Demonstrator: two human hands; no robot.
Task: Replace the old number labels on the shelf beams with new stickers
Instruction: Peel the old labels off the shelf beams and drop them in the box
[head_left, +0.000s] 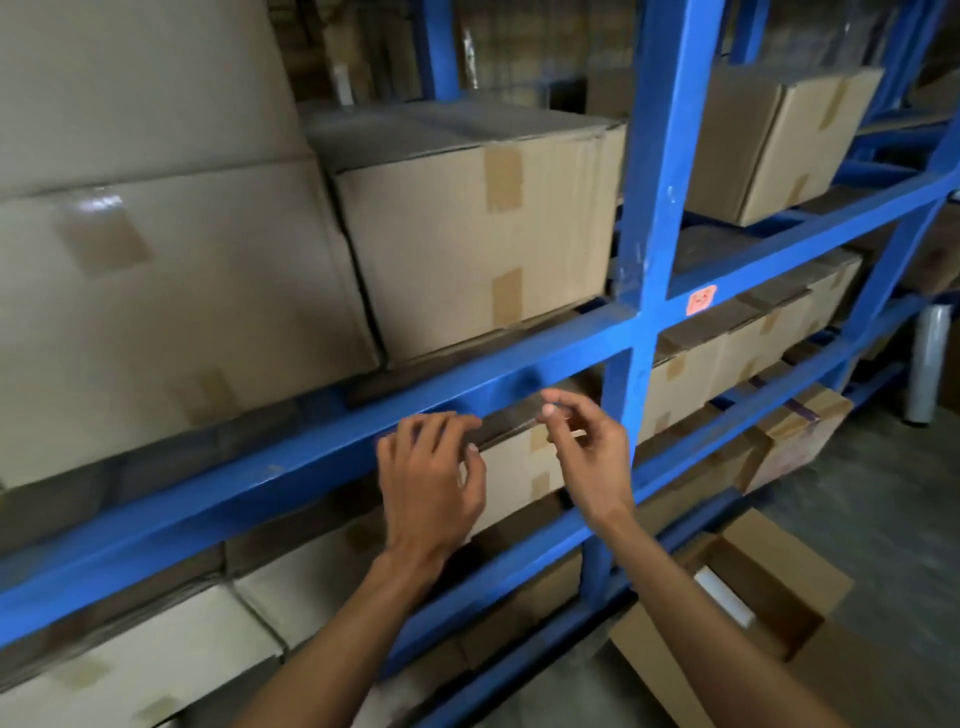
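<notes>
Orange-red square label (702, 300) on the blue steel shelf beam (291, 467), right of the blue upright post (660, 208): its marking is too blurred to read.

Right hand (587, 452), left of that post: thumb and forefinger pinched, anything between them too small to make out.

Large tan cardboard carton (156, 312), far left of the post: cut off by the frame's left edge.

Open brown cardboard box (737, 618) on the floor, below and right of the post: its near part hidden behind the right forearm.
</notes>
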